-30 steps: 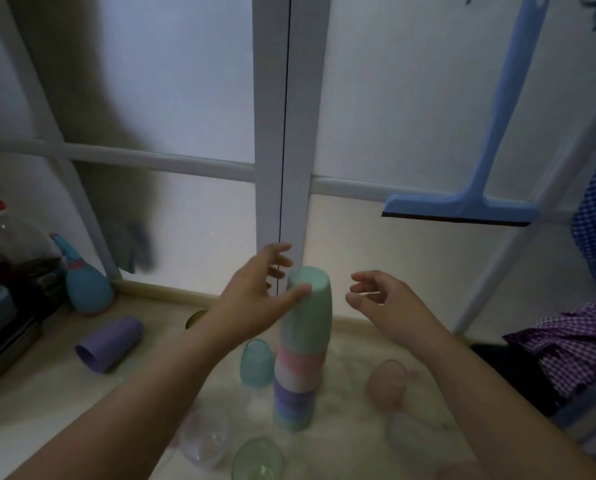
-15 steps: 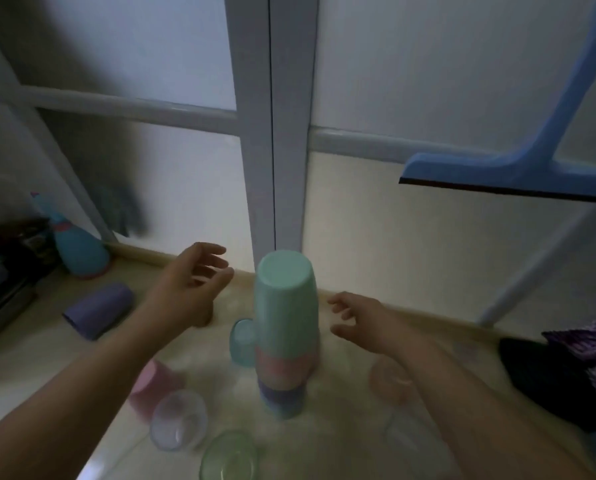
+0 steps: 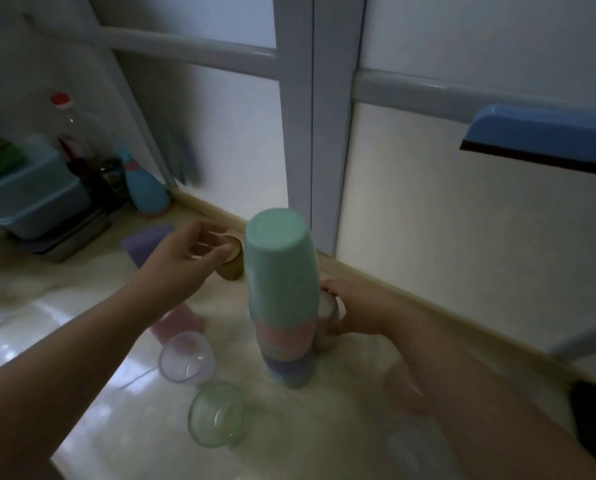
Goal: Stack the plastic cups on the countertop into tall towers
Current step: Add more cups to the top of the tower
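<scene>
1. At centre frame, the left hand [image 3: 185,258] hovers with curled, parted fingers at a brown cup [image 3: 232,261] near the window sill; whether it grips cannot be told.
2. Right hand [image 3: 358,311] wraps a pale cup [image 3: 327,315] just behind the tower.
3. Tower of cups [image 3: 284,296], green on top, stands inverted on the desk [image 3: 341,427].
4. Clear lilac cup [image 3: 186,357] and clear green cup [image 3: 216,414] lie left of it; a purple cup [image 3: 144,242] lies farther back.
</scene>
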Tool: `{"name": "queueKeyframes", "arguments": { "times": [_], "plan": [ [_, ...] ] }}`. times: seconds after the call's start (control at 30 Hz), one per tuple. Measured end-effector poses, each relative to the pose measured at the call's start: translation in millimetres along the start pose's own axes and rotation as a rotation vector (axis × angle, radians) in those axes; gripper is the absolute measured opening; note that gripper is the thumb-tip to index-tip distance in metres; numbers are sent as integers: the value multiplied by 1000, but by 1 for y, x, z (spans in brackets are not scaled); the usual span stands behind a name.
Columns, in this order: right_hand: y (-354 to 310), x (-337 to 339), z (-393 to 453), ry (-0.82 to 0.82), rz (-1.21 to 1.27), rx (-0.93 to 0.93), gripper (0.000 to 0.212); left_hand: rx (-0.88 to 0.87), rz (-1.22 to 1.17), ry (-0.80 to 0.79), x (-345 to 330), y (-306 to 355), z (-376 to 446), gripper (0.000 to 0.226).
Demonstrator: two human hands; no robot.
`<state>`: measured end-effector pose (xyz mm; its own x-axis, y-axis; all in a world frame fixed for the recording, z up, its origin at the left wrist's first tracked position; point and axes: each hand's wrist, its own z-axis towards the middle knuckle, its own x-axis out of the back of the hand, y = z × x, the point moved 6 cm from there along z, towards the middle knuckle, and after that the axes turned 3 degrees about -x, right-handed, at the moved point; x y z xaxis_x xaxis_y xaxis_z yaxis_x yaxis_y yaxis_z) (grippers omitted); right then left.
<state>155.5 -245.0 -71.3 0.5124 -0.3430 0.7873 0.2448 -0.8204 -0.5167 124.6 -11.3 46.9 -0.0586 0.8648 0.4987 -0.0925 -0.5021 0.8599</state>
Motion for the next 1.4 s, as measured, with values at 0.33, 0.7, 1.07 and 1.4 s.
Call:
{"name": "queueKeyframes", "arguments": {
  "times": [0.33,0.7,1.07,1.4],
  "plan": [
    [-17,25,-34,39,33,-1,64,-12,-3,46,5,7,-17,21],
    [-86,142,-160,459,277,-61,52,-167,-155,-58,13,64,-19,22],
    [-200,172,-180,773,427,9,50,-268,-171,-154,61,74,-8,26],
    [-187,119,-143,726,427,-211,48,-252,-193,-263,79,40,-3,20]
  ]
}}
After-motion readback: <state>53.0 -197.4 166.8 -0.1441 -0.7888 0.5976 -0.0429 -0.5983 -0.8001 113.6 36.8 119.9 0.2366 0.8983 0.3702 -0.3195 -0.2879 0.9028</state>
